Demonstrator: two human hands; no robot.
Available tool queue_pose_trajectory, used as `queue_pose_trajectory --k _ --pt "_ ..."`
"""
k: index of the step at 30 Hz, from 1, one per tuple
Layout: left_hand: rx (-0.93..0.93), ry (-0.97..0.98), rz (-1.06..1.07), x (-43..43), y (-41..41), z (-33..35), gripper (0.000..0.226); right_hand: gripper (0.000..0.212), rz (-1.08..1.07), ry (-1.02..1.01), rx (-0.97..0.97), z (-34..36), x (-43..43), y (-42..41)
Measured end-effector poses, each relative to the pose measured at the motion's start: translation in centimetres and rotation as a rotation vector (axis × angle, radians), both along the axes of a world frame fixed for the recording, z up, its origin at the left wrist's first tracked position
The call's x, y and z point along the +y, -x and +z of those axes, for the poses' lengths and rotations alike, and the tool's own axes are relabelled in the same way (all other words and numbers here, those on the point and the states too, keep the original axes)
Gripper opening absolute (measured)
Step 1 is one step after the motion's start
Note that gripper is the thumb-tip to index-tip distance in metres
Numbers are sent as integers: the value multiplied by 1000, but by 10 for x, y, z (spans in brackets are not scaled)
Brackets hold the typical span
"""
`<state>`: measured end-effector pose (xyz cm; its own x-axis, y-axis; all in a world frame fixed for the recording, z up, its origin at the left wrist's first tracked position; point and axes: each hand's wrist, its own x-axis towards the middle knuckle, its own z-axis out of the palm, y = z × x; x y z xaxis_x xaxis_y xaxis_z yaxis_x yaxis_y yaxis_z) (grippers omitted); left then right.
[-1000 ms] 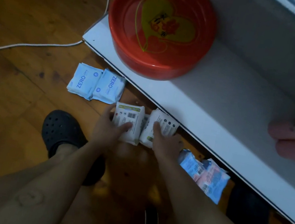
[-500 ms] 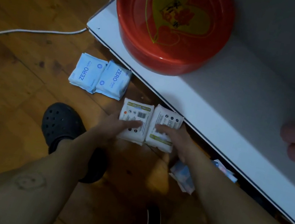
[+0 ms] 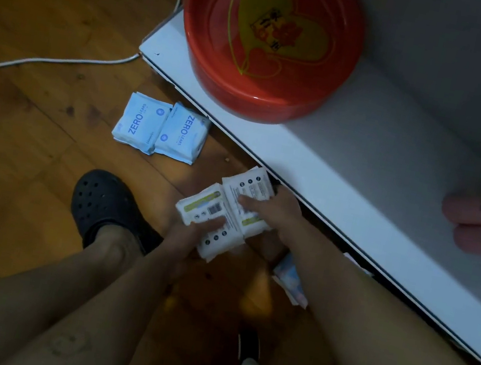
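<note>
Two white packs sit side by side and touch each other, just in front of the edge of the white board. The left hand holds the lower white pack, with its thumb on top and its fingers curled under. The right hand holds the upper white pack the same way. I cannot tell if the packs touch the wood floor. Two blue packs lie flat on the floor next to each other, up and to the left of the hands. A black shoe is near the left hand. A pink and blue pack peeks out beside the right arm. A big red bowl stands on the board, and a white cord runs over the floor.
</note>
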<state>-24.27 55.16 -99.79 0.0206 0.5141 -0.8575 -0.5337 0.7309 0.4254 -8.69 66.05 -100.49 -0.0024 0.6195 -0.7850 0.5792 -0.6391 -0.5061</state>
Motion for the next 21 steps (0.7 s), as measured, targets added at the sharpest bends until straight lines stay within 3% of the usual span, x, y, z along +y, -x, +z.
queue_pose_trajectory --k 2,3,5,8,12,17,21 --pt "-10 26 19 -1 -7 0 41 130 -165 -18 7 -4 -11 -3" --pt "-19 49 29 -3 -11 -1 46 126 -220 -35 17 -2 -14 -2" --pt "-45 102 30 -8 -19 -1 56 99 -293 -63 33 6 -19 -1" --pt "-70 129 32 -12 -25 4 45 65 -373 -28 90 11 -19 -3" --pt "-28 125 35 -12 -17 14 37 48 -292 29 98 20 -22 -8" --pt "11 108 39 -9 -2 16 50 50 -222 25 94 20 -22 -12" --pt "-41 28 94 -1 -6 13 36 41 -129 23 173 13 -18 -17"
